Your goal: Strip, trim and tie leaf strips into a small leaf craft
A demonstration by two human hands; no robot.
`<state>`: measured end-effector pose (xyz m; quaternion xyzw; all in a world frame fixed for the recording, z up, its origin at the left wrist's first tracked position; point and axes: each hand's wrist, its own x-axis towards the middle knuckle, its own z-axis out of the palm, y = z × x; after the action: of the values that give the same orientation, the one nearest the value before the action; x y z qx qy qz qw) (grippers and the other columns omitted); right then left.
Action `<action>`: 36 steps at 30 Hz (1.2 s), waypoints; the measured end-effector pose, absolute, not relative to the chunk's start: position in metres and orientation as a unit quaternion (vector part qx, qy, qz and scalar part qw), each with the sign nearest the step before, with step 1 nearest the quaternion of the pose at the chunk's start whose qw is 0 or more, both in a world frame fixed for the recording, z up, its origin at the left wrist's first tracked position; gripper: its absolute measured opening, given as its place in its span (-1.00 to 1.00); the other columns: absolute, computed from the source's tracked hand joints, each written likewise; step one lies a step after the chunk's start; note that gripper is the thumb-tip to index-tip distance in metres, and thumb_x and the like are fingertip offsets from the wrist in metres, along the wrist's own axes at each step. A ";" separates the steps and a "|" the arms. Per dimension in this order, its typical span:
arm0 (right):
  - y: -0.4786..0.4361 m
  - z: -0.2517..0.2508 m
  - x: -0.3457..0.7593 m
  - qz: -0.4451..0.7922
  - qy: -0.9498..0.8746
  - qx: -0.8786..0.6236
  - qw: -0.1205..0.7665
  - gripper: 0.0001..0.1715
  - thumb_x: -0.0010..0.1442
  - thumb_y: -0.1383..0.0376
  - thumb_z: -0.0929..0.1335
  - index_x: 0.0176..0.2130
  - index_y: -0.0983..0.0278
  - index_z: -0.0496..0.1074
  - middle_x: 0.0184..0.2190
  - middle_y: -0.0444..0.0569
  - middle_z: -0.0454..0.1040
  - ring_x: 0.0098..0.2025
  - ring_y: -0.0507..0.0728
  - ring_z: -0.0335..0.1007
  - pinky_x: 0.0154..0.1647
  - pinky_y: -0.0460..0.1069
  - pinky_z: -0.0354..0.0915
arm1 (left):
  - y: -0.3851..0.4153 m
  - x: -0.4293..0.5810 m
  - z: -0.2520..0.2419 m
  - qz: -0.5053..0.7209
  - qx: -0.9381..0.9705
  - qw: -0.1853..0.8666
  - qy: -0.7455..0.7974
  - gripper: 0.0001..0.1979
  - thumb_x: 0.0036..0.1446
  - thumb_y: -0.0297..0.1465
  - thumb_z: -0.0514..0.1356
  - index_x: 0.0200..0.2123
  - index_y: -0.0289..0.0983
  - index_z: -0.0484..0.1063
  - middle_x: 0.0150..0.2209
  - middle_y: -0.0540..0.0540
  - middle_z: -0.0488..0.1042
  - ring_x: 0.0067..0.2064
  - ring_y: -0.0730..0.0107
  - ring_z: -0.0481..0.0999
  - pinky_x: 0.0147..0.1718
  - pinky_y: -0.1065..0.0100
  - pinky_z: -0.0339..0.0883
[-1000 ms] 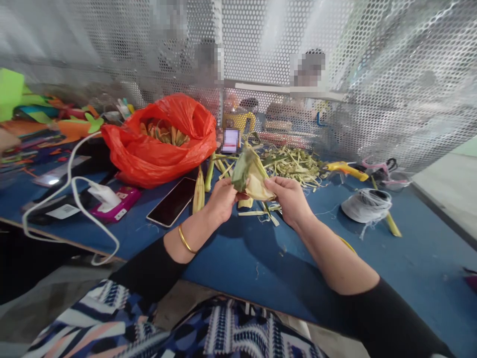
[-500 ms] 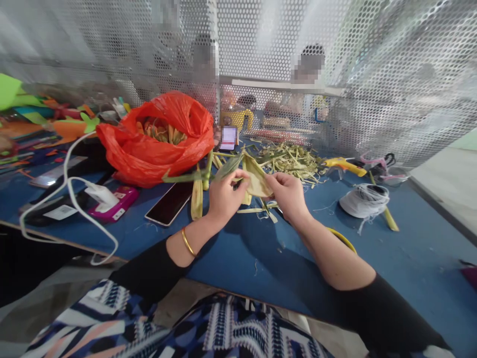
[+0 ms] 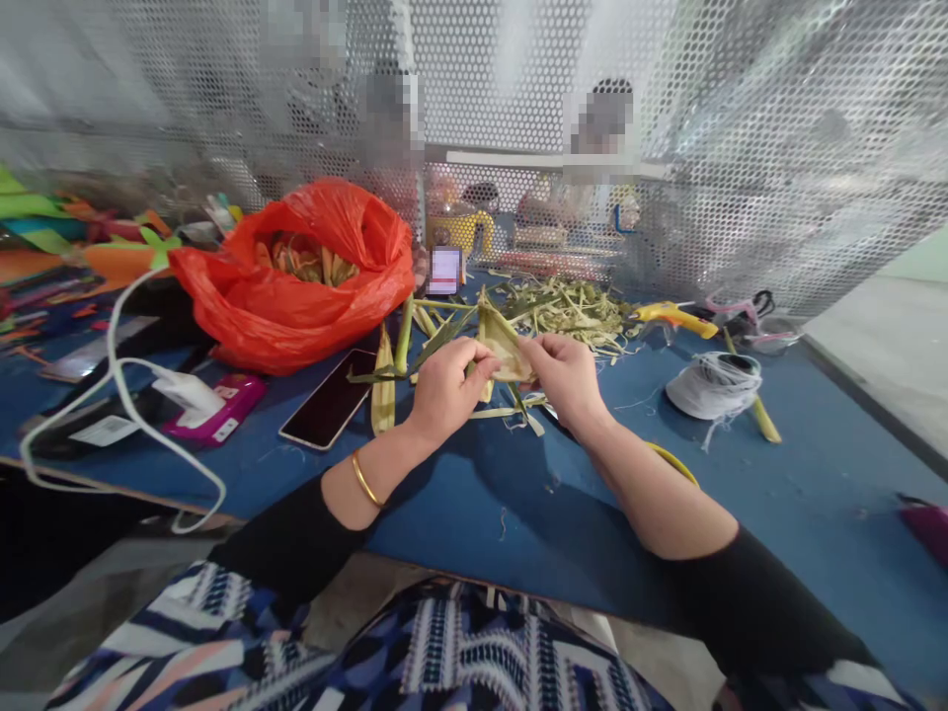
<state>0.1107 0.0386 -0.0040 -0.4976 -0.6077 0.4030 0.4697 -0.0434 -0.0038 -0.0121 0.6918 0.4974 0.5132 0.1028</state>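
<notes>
Both my hands hold a folded pale green leaf piece (image 3: 504, 346) just above the blue table (image 3: 474, 494). My left hand (image 3: 444, 390) is closed on its left side, where a long green leaf strip (image 3: 415, 357) trails off to the left. My right hand (image 3: 567, 380) pinches the right edge with thumb and fingers. A gold bangle sits on my left wrist. Loose leaf strips (image 3: 511, 410) lie on the table under my hands.
An orange plastic bag (image 3: 296, 286) with leaves stands at the back left. A phone (image 3: 333, 400), a pink device (image 3: 211, 415) with a white cable, a heap of leaf scraps (image 3: 570, 311), a yellow glue gun (image 3: 673, 318) and a spool of white thread (image 3: 711, 385) lie around. Perforated mesh rises behind.
My left hand has pulled a green strip off the folded leaf out to the left. Both hands and the leaf have sunk a little toward the table.
</notes>
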 end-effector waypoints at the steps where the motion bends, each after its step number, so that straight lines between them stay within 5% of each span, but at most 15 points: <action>1: 0.038 -0.003 0.111 0.400 -0.610 -0.499 0.469 -0.63 0.07 0.06 0.37 -0.58 0.24 0.34 -0.69 -0.19 0.34 -0.64 0.03 0.33 -0.64 -0.10 0.24 | -0.004 -0.044 -0.012 0.517 0.692 0.102 0.494 -0.84 0.20 -0.43 0.17 -0.45 -0.23 0.40 -0.42 -0.03 0.51 -0.33 0.36 0.47 -0.26 0.34 0.30; 7: 0.034 0.001 0.110 0.333 -0.634 -0.520 0.466 -0.65 0.08 0.12 0.37 -0.60 0.26 0.34 -0.74 -0.22 0.31 -0.68 -0.02 0.26 -0.64 -0.12 0.17 | -0.005 -0.041 -0.010 0.513 0.708 0.124 0.469 -0.81 0.00 -0.31 0.38 -0.43 -0.23 0.43 -0.38 -0.04 0.52 -0.29 0.33 0.49 -0.26 0.31 0.33; 17: 0.035 -0.002 0.109 0.443 -0.593 -0.487 0.464 -0.65 0.06 0.07 0.39 -0.53 0.27 0.38 -0.66 -0.15 0.44 -0.63 0.01 0.40 -0.60 -0.11 0.37 | 0.002 -0.044 -0.013 0.540 0.626 0.323 0.461 -0.84 0.06 -0.29 0.30 -0.48 -0.25 0.52 -0.47 -0.02 0.54 -0.42 0.42 0.44 -0.38 0.36 0.29; 25: 0.034 0.003 0.106 0.497 -0.551 -0.477 0.471 -0.66 0.06 0.14 0.42 -0.58 0.29 0.36 -0.70 -0.17 0.40 -0.67 -0.02 0.36 -0.66 -0.15 0.32 | 0.004 -0.045 -0.014 0.542 0.578 0.389 0.471 -0.81 -0.01 -0.23 0.35 -0.48 -0.24 0.57 -0.47 -0.01 0.56 -0.42 0.42 0.46 -0.36 0.36 0.34; 30: 0.032 0.007 0.105 0.519 -0.529 -0.483 0.466 -0.67 0.08 0.20 0.42 -0.60 0.30 0.36 -0.72 -0.16 0.41 -0.69 -0.03 0.35 -0.67 -0.16 0.29 | 0.004 -0.046 -0.014 0.531 0.620 0.324 0.479 -0.86 0.07 -0.31 0.30 -0.44 -0.25 0.57 -0.45 -0.02 0.58 -0.41 0.40 0.49 -0.38 0.36 0.36; 36: 0.031 0.010 0.104 0.528 -0.518 -0.485 0.466 -0.68 0.10 0.21 0.43 -0.58 0.30 0.38 -0.74 -0.19 0.38 -0.71 -0.05 0.31 -0.66 -0.17 0.31 | -0.003 -0.044 -0.011 0.504 0.753 0.041 0.422 -0.90 0.05 -0.55 0.24 -0.39 -0.25 0.52 -0.34 -0.08 0.60 -0.24 0.31 0.55 -0.19 0.29 0.39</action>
<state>0.1037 0.0314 0.0096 -0.4851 -0.5184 0.5281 0.4659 -0.0440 -0.0026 -0.0112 0.7525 0.4216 0.5043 0.0406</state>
